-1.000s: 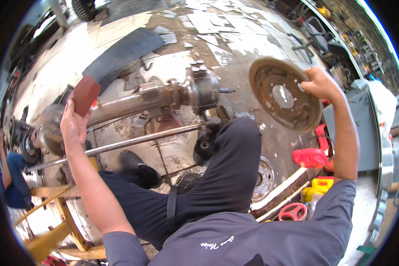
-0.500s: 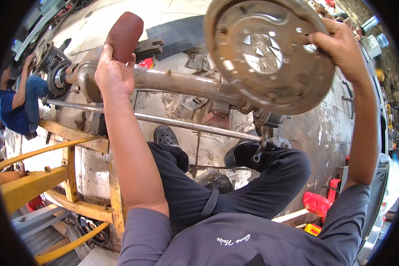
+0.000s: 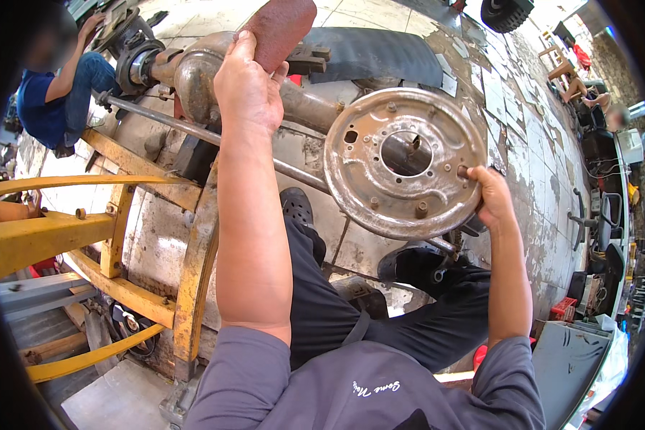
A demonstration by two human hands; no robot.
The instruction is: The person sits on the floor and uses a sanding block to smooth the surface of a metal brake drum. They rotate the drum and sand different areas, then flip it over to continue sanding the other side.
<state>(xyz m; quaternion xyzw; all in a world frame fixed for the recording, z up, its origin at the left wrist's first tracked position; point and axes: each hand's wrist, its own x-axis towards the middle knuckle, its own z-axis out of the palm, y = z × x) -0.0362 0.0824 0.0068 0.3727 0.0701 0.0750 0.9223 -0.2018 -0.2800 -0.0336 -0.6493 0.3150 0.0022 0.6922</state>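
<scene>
My left hand is raised at the upper middle, its fingers closed on a curved piece of reddish-brown sandpaper. A worn round brake backing plate stands tilted toward me, with a big centre hole and several small holes around it. My right hand grips the plate at its right edge, the thumb over the rim. Behind both lies a rusty axle housing. A long metal rod runs across in front of it, partly hidden by my left forearm and the plate.
A yellow metal frame stands at the left, close to my left arm. Another person crouches at the far left by the axle end. A black curved rubber sheet lies behind the axle. A grey cabinet is at the lower right.
The backing plate has come down and been turned so another face shows. My right hand came down with it. The view has shifted, and my left hand with the sandpaper appears farther right.
</scene>
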